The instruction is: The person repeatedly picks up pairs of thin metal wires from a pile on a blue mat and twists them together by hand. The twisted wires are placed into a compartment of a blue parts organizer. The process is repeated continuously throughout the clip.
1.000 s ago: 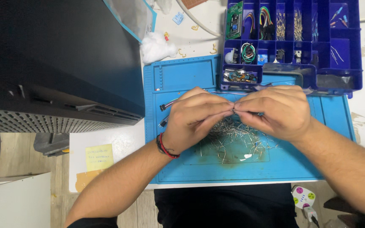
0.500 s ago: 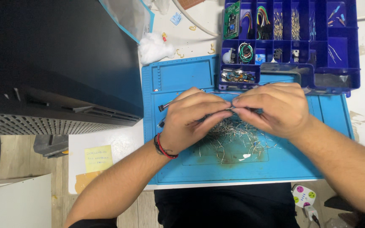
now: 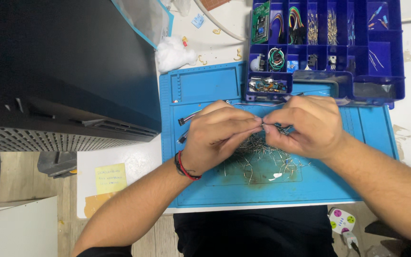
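My left hand [image 3: 217, 135] and my right hand [image 3: 305, 124] meet fingertip to fingertip over a blue work mat [image 3: 205, 85]. Both pinch a thin wire [image 3: 262, 124] between thumb and forefinger. Jumper wires with small black plug ends [image 3: 182, 122] trail out to the left from under my left hand. Beneath the hands lies a heap of clipped metal leads [image 3: 262, 154] on the mat. A red and black cord bracelet sits on my left wrist.
A dark blue compartment box [image 3: 388, 52] with wires, small boards and parts stands at the back right, overlapping the mat. A large black machine [image 3: 67, 66] fills the left. White cotton wad [image 3: 173, 53], yellow sticky note [image 3: 110, 178], power strip [image 3: 341, 221] at lower right.
The right hand's fingers have curled in more tightly and shifted slightly at the pinch point. The left hand stays almost still.
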